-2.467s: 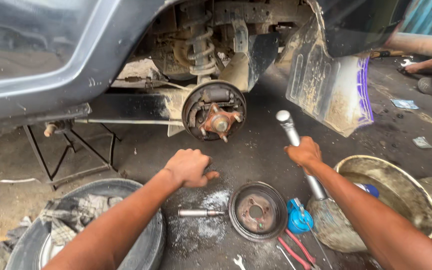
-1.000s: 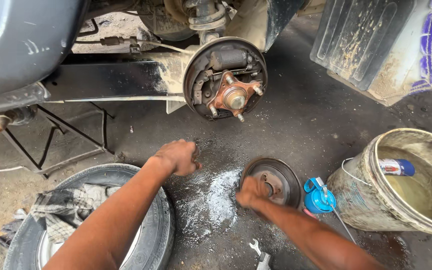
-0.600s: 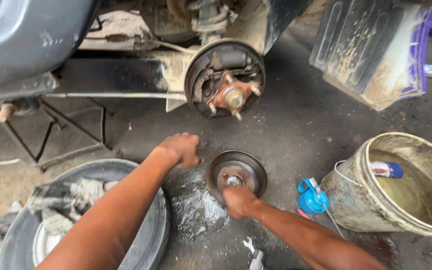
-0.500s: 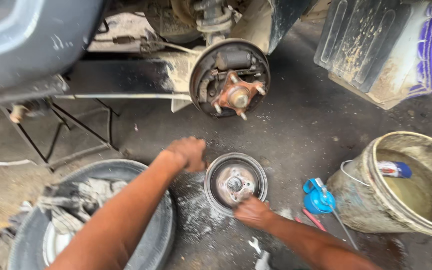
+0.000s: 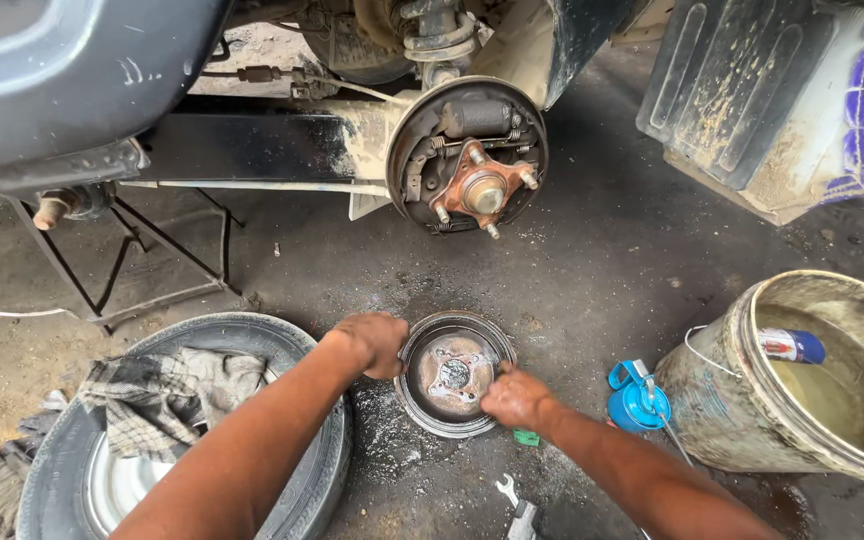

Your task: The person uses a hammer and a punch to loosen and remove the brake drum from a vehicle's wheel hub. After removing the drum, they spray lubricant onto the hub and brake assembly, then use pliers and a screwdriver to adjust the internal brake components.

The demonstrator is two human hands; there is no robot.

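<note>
A rusty round brake drum (image 5: 452,370) lies on the dirty concrete floor, open side up. My left hand (image 5: 374,342) grips its left rim and my right hand (image 5: 515,397) grips its lower right rim. Straight above it on the floor's far side, the raised vehicle's bare wheel hub (image 5: 472,155) shows its studs, brake shoes and springs.
A removed wheel (image 5: 177,435) with a checked rag on it lies at the lower left. A metal stand (image 5: 142,265) props the vehicle at left. A dirty bucket (image 5: 802,385) of liquid stands at right, with a blue tool (image 5: 637,400) and a wrench (image 5: 517,505) near the drum.
My right hand put down the long tool it held and came down to the drum. The left hand also closed on the rim, and the drum now sits between both hands.
</note>
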